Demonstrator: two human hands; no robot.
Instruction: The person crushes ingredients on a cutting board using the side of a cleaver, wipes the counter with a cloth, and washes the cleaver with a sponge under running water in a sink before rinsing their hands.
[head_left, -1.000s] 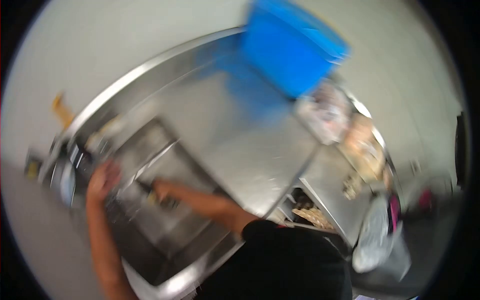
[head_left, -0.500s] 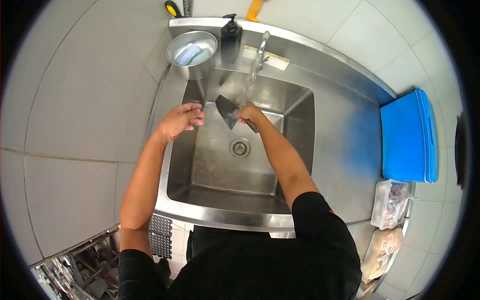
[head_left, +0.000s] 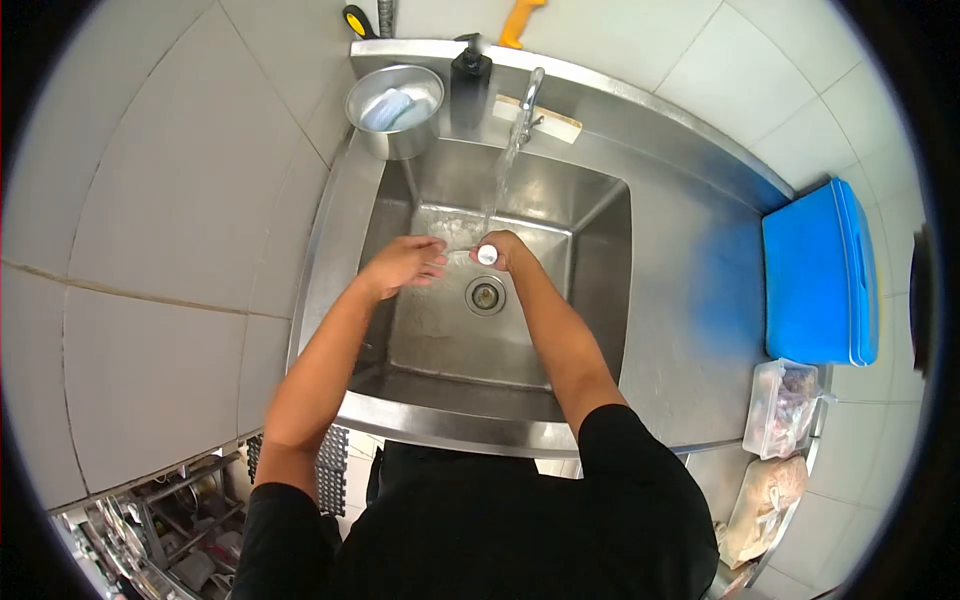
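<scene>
In the head view, my right hand [head_left: 506, 245] is closed around the handle of a knife [head_left: 487, 255] over the steel sink [head_left: 460, 345]. The handle's round, pale end points up at me. A thin line toward my left hand may be the blade seen edge-on; most of it is hidden. My left hand [head_left: 404, 264] is just left of it, fingers loosely apart and holding nothing. Water [head_left: 503, 175] runs from the faucet [head_left: 529, 100] down behind my right hand. The drain [head_left: 486, 295] lies below my hands.
A steel pot [head_left: 408, 145] with pale items inside stands at the sink's back left corner, beside a black pump bottle [head_left: 470, 85]. Right of the sink are a blue cooler box [head_left: 812, 275] and a clear plastic container [head_left: 778, 410]. A tiled wall [head_left: 180, 200] bounds the left.
My right hand has turned the knife from showing its broad dark blade to pointing its handle end upward. My left hand has moved right, closer to it.
</scene>
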